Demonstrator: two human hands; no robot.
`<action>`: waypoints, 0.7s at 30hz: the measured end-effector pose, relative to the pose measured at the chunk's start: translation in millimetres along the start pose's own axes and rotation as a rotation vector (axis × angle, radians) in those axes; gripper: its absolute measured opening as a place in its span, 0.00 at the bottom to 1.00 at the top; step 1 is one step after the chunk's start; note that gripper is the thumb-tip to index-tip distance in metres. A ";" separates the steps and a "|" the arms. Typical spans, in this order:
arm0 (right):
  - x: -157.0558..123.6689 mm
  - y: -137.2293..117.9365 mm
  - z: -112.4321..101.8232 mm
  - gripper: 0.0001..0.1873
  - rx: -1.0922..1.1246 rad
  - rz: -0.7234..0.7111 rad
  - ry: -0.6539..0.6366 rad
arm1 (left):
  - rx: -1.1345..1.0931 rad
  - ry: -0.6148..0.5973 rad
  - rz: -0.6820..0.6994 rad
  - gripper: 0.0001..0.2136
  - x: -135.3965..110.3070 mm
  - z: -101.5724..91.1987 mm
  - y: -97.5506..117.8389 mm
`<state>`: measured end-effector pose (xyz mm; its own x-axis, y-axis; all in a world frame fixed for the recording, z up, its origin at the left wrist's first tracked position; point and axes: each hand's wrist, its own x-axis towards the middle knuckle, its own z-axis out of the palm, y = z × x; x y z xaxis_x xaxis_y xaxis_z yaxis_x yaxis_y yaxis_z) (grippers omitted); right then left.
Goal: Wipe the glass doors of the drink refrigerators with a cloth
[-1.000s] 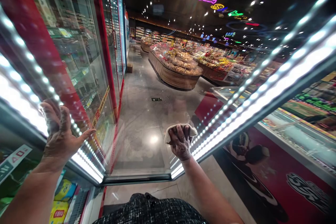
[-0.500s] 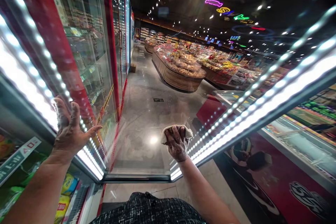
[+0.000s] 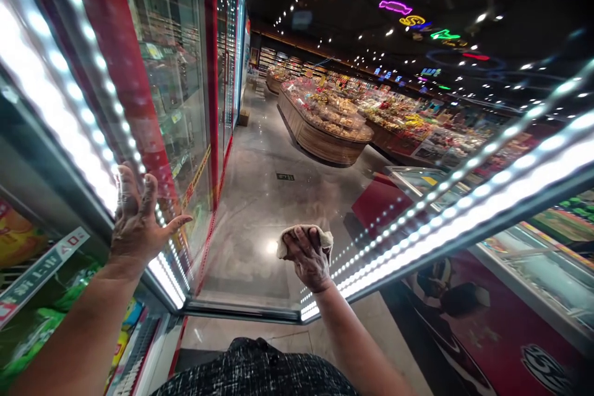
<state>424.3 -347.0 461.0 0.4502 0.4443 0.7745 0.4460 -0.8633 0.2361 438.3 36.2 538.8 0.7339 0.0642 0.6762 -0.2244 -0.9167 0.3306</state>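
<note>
Writing is scarce and mostly too blurred to read. A white shelf tag (image 3: pixel 41 269) at the lower left of the open cabinet carries red characters (I cannot make them out for certain). A yellow strip (image 3: pixel 197 176) with red print runs along the neighbouring cabinet doors, also illegible. Neon signs (image 3: pixel 395 7) glow pink, yellow and green under the dark ceiling, as shapes rather than words.

The cabinet shelves hold green packets (image 3: pixel 28 334), a yellow packet (image 3: pixel 123 337) and an orange pack (image 3: pixel 16 238). Farther off, a wooden island display (image 3: pixel 329 127) is heaped with loose snacks. A chest freezer (image 3: pixel 533 260) with a glass top stands at the right.

The left hand (image 3: pixel 139 223) is spread flat, fingers apart, against the lit left edge of the glass door (image 3: pixel 260 198). The right hand (image 3: pixel 309 260) is curled over a pale cloth (image 3: pixel 283 242), pressing it to the glass near the door's lower right corner, just beside the lit right edge (image 3: pixel 464 216).
</note>
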 end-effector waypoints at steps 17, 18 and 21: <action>36.9 -13.6 -5.1 0.31 -0.007 0.013 0.038 | -0.030 0.087 0.102 0.47 -2.9 7.7 -17.3; 41.2 -15.0 -5.1 0.30 -0.008 0.036 0.062 | -0.021 0.087 0.101 0.47 -3.5 8.3 -18.4; 50.0 -23.5 -1.4 0.29 0.025 0.072 0.082 | 0.000 0.091 0.077 0.47 -4.7 8.9 -19.0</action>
<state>435.2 -304.8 495.0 0.4172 0.3590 0.8349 0.4341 -0.8858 0.1640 444.8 49.8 523.5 0.6529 0.0289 0.7569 -0.2784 -0.9202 0.2753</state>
